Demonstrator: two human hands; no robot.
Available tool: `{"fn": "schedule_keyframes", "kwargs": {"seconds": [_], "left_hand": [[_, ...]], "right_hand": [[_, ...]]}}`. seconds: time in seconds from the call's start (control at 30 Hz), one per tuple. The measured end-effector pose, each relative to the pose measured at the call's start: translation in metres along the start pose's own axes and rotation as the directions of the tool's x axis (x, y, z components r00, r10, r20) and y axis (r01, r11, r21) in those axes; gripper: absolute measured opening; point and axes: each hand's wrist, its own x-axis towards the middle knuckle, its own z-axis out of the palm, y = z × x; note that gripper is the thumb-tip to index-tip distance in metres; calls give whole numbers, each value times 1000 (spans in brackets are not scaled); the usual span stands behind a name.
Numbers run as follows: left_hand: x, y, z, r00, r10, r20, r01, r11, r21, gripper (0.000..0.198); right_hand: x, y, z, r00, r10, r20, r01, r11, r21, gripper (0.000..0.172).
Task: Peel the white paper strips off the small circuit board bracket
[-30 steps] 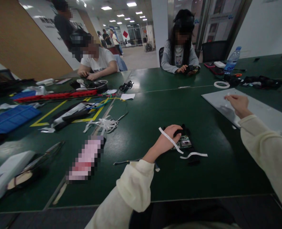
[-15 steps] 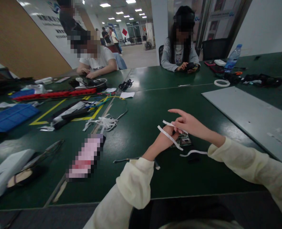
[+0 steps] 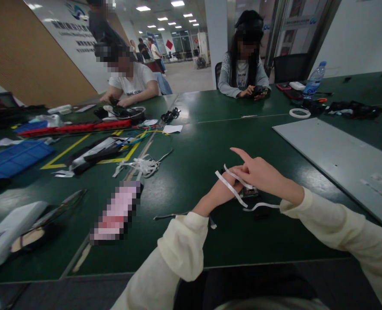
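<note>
My left hand (image 3: pixel 221 189) is low over the table, with two narrow white strips at its back. One white strip (image 3: pixel 231 189) crosses it near the wrist; the other white strip (image 3: pixel 228 171) runs beneath the fingers of my right hand (image 3: pixel 258 174). My right index finger points out to the left, while the thumb and other fingers close around that second strip. My left fingers are mostly hidden behind the right hand. A small circuit board (image 3: pixel 251 193) shows partly under the hands. Another white strip (image 3: pixel 263 205) curves beside my right cuff.
A pixelated pink phone-shaped thing (image 3: pixel 118 211), a tangle of white strips (image 3: pixel 144 165) and a grey cable (image 3: pixel 168 216) lie left. A large grey panel (image 3: pixel 336 150) and a white tape roll (image 3: pixel 299 113) are right. Two people sit across the green table (image 3: pixel 191 150).
My right hand has shifted slightly right and down, turning a little. The strip under its fingers now slants more steeply, and less of the circuit board shows.
</note>
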Motion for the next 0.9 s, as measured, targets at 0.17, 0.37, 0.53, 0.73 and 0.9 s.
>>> {"fn": "schedule_keyframes", "kwargs": {"seconds": [0.17,0.37,0.53,0.73,0.9], "left_hand": [[1,4,-12,999,-35,30,31,991,127,34],[-1,10,-19,984,-116,136,91,979,183,48],[1,8,-22,970,-72,231,17,972,235,45],[-4,7,-19,954,-150,258,37,918,396,72],[-5,7,-17,961,-129,245,7,896,444,75]], "right_hand": [[2,61,-39,986,85,-146,-83,996,18,49],[-13,202,-60,777,317,-544,-563,736,-376,58],[-32,258,-56,664,479,-574,-725,602,-336,56],[-29,268,-56,689,509,-516,-714,600,-361,54],[-29,272,-54,698,497,-515,-708,588,-392,54]]}}
